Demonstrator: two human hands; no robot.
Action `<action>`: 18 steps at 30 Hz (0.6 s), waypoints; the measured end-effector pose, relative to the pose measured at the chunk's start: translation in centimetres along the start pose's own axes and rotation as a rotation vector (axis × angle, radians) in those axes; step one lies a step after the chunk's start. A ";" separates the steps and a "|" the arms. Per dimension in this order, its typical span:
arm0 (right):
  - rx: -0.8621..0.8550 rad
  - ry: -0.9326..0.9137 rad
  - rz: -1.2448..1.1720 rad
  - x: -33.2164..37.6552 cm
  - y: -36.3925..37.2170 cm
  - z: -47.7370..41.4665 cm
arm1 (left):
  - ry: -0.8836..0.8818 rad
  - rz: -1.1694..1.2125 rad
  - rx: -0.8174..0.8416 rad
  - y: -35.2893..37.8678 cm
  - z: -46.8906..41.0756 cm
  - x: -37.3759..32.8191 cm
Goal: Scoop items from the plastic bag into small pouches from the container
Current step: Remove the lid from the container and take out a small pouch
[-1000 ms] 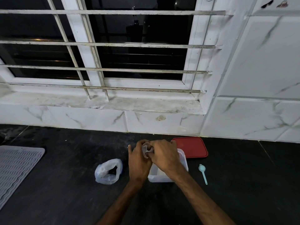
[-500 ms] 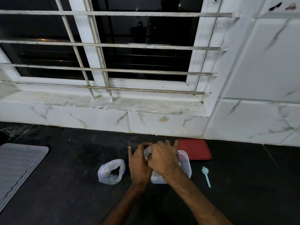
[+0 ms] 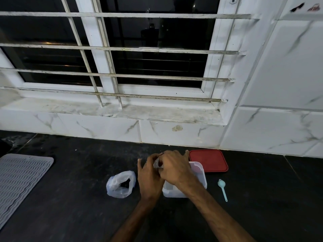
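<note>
In the head view I see my left hand (image 3: 150, 177) and my right hand (image 3: 174, 168) close together above the white rectangular plastic container (image 3: 201, 179), the fingers of both curled and pinching a small clear pouch (image 3: 157, 164) between them. I judge this is the step of opening the pouch mouth, with no scooping started yet. The crumpled translucent plastic bag (image 3: 120, 185) stands open just left of my hands with dark items inside, so next one hand must keep the pouch open while the other takes the pale blue plastic scoop (image 3: 222, 188), which lies right of the container.
</note>
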State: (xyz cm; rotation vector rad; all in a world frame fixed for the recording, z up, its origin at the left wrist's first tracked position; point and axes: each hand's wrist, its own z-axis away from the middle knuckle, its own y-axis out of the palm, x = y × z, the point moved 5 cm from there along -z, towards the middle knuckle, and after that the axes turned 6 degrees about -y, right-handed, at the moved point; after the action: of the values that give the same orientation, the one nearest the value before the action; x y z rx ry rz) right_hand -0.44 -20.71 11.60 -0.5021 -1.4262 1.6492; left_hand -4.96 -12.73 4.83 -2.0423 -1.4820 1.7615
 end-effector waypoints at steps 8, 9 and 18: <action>-0.061 0.010 0.099 0.6 0.5 0.3 | -0.002 -0.024 0.003 -0.1 0.2 -0.1; -0.052 -0.003 0.097 0.7 0.6 0.2 | -0.010 -0.009 -0.003 -0.2 0.3 -0.1; -0.144 -0.171 -0.463 -1.9 1.5 1.2 | -0.196 0.204 -0.037 -1.4 3.6 1.9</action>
State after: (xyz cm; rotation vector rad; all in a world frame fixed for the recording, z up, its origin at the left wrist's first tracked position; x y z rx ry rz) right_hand -0.91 -22.90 10.09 -0.0941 -1.6481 1.2451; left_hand -8.87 -12.50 3.05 -2.1621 -1.4052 2.0800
